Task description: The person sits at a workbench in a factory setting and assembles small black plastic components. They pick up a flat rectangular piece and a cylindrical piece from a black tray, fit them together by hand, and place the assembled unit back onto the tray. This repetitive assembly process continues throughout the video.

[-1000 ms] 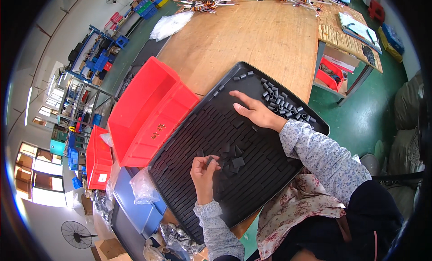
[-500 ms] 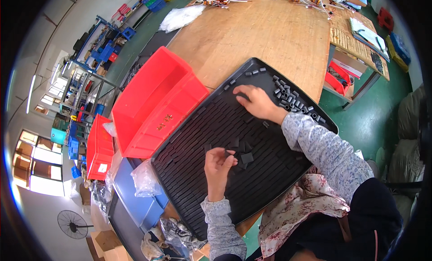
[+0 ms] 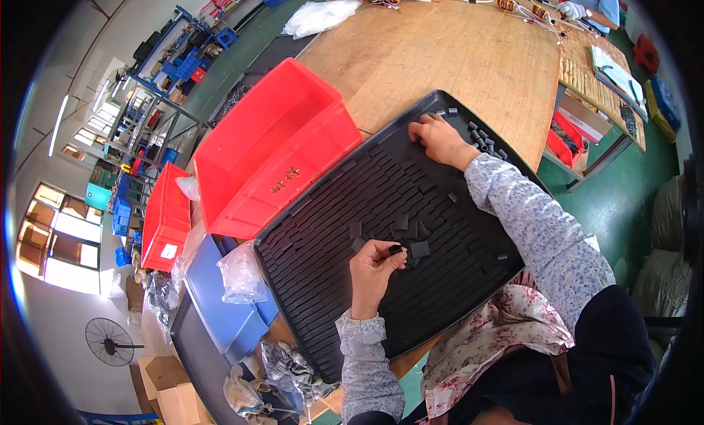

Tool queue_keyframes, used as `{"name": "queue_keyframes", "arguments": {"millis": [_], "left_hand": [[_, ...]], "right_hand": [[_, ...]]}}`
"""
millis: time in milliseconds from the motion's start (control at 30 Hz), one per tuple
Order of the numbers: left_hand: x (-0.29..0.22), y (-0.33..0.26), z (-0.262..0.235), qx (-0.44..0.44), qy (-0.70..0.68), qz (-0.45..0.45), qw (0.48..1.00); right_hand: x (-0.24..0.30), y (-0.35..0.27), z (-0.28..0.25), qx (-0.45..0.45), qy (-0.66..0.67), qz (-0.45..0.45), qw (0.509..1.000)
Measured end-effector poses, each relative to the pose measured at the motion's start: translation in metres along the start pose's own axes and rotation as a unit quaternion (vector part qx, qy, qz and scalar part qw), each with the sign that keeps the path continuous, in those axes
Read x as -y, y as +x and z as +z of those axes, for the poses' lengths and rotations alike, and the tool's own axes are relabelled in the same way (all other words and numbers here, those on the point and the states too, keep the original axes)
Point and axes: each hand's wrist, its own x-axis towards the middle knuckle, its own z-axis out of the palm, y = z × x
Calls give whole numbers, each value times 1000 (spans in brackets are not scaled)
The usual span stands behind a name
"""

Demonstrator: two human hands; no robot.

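A small black block is pinched in the left hand over the black tray. Loose black blocks beside the right hand are touched by its curled fingers; whether any is held cannot be told.

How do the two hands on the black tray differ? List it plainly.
The left hand is curled, pinching a small black piece near the tray's middle; the right hand lies palm down at the far end of the black tray. The left hand is drawn in close to the body; the right hand is stretched out beside a heap of loose black pieces. Both wear patterned grey sleeves.

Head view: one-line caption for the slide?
Left hand pinches a small black part over a ribbed black tray; right hand reaches toward loose parts at its far end.
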Motion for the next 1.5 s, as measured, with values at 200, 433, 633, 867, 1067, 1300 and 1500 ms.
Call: {"name": "queue_keyframes", "arguments": {"millis": [200, 433, 633, 867, 1067, 1300, 1500], "left_hand": [[-1, 3, 6, -10, -6, -12, 1000], [-1, 4, 11, -27, 12, -12, 1000], [3, 5, 14, -16, 35, -17, 999], [1, 2, 12, -15, 20, -24, 999], [-6, 2, 13, -49, 1, 0, 999], [1, 8, -31, -195, 467, 169, 846], [10, 12, -32, -168, 502, 166, 832]], "right_hand": [[44, -61, -31, -10, 354, -132, 926], [78, -99, -14, 72, 371, -210, 902], [80, -104, -15, 140, 636, -107, 752], [91, -108, -24, 91, 483, -187, 851], [89, -104, -14, 5, 484, -229, 845], [54, -55, 0, -158, 468, 102, 863], [38, -40, 25, -238, 222, 74, 943]]}}
